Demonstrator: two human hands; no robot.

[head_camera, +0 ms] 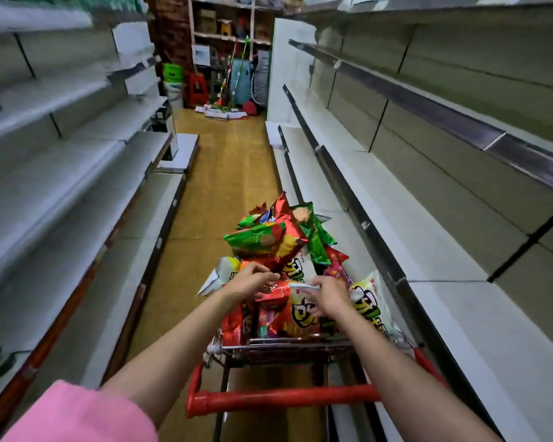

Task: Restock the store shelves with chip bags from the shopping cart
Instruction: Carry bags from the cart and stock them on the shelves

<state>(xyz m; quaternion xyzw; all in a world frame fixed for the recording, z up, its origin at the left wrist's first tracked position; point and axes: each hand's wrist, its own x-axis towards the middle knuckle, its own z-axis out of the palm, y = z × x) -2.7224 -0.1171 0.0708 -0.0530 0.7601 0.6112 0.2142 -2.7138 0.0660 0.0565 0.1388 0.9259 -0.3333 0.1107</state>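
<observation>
A wire shopping cart (284, 346) with a red handle (284, 399) stands in the aisle right in front of me, heaped with several red, green and white chip bags (268, 240). Both my arms reach over the handle into the heap. My left hand (253, 280) curls its fingers over the top edge of a red chip bag (273, 311) at the near end of the cart. Just to its right, my right hand (330, 296) pinches the white top edge of a white and yellow chip bag (304, 315).
Bare grey shelves (428, 250) run close along the cart's right side in several tiers. More bare shelves (61, 186) line the left. The tan floor (224, 173) leads to a back wall with brooms, stools and boxes (224, 84).
</observation>
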